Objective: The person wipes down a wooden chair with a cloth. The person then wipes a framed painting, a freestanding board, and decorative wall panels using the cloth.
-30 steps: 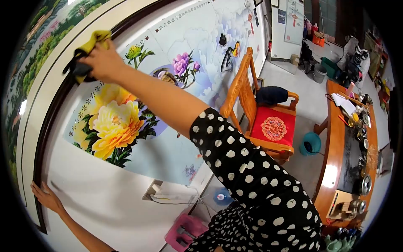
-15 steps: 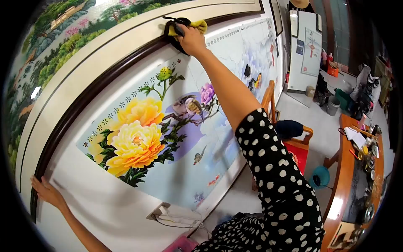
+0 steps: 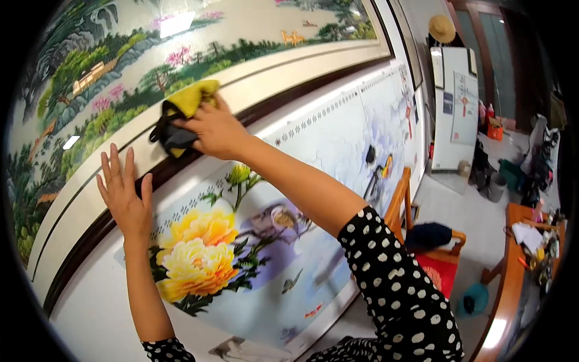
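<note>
A large framed landscape picture [image 3: 301, 64] with a dark wooden frame [image 3: 289, 92] hangs on the wall. My right hand [image 3: 218, 128] is closed on a yellow and black cloth [image 3: 192, 98], which lies against the picture's pale border and lower frame edge. Just left of it, my left hand [image 3: 128, 196] has its fingers spread, resting flat over the frame and pale border, with nothing held. Below both hands is a flower poster [image 3: 199, 265] with yellow and orange peonies.
A wooden chair [image 3: 443, 271] with a red seat stands to the right. Beyond it are a wooden table [image 3: 503, 301] with small items, a teal bucket [image 3: 473, 300], a grey bin [image 3: 497, 187] and a white cabinet [image 3: 443, 142]. A straw hat [image 3: 441, 28] hangs above.
My right hand has moved left and down with the cloth, from the frame's edge onto the pale border. My left hand has risen from the frame's lower left, close to the cloth. The view has shifted.
</note>
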A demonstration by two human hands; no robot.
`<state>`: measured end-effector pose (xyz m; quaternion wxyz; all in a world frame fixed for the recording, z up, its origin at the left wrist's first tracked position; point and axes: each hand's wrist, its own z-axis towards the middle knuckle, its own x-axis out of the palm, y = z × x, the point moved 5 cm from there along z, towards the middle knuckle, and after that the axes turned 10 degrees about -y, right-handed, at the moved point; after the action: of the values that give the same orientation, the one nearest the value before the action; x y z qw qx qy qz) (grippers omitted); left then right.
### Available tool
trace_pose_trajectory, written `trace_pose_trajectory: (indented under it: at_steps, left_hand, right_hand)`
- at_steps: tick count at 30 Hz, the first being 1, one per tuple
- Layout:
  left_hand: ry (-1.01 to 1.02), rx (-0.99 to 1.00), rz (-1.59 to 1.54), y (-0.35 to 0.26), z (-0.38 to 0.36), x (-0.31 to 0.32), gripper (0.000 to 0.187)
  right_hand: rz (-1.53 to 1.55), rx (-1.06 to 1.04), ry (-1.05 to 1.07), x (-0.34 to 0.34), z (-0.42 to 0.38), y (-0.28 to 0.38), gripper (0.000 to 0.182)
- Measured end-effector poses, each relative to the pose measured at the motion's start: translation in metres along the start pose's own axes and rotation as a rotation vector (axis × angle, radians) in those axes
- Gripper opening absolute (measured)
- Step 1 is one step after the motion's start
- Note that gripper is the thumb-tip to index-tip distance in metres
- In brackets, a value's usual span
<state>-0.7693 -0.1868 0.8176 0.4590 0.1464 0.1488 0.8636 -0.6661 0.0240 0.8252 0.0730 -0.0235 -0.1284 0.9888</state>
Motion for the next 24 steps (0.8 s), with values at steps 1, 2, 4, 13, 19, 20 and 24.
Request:
trace_pose_trajectory:
  at_steps: [1,2,4,13,19,20,24]
  left_hand:
    - [0.008,-0.022,0.020,-0.005,0.005,0.010,0.054]
    - [0.022,-0.044,0.040,-0.009,0.007,0.019,0.054]
    - [0.046,-0.060,0.134,-0.016,0.009,0.026,0.056]
    - [0.071,0.001,0.303,-0.020,0.009,0.038,0.054]
    - [0.061,0.103,0.258,-0.022,0.011,0.039,0.053]
    - [0.069,0.104,0.252,-0.024,0.012,0.038,0.053]
    - [0.087,0.185,0.275,-0.020,0.012,0.042,0.049]
  right_hand:
    - [-0.079,0.037,-0.016,-0.007,0.001,-0.028,0.060]
    - [-0.154,0.079,-0.031,-0.015,0.001,-0.058,0.061]
    - [-0.078,0.367,0.036,-0.043,-0.007,-0.135,0.063]
    - [-0.511,0.739,-0.023,-0.129,-0.151,-0.442,0.065]
    - [-0.191,0.480,-0.096,-0.109,-0.136,-0.335,0.072]
    - [-0.232,0.324,-0.150,-0.103,-0.138,-0.309,0.071]
    - [-0.033,0.094,-0.169,-0.113,-0.137,-0.300,0.062]
